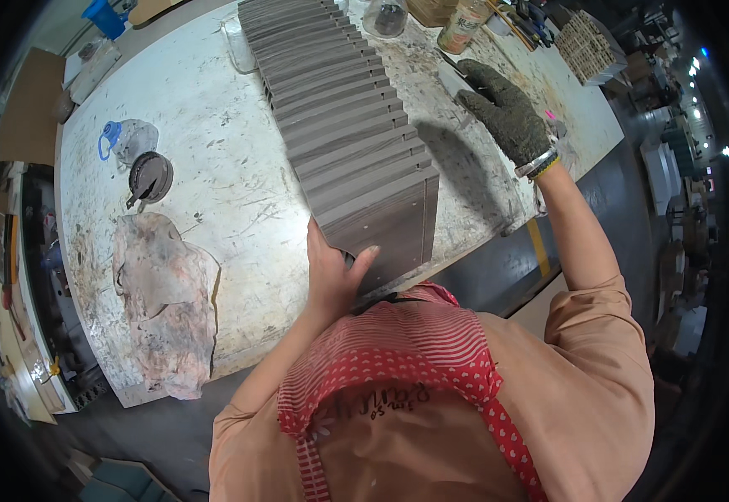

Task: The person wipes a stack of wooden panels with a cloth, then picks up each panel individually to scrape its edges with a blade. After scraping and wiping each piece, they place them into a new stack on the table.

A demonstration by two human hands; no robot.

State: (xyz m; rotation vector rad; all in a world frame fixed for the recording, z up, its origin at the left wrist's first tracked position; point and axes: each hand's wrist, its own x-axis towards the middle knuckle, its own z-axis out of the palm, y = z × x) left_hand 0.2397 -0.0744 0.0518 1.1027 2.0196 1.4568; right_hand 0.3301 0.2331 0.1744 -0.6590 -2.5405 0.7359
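Left hand (pixel 333 272) on grey panels (pixel 343 138), gloved right hand (pixel 506 113) over table (pixel 239 167)

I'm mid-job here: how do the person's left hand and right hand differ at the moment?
The left hand is bare, while the right hand wears a dark, stained glove. The left hand rests against the near end of the row of grey boards; the right hand is apart from it, farther forward on the right. Both forearms show below tan sleeves.

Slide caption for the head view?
Bare left hand touches the near end of a grey panel row; gloved right hand hovers above the stained worktable.
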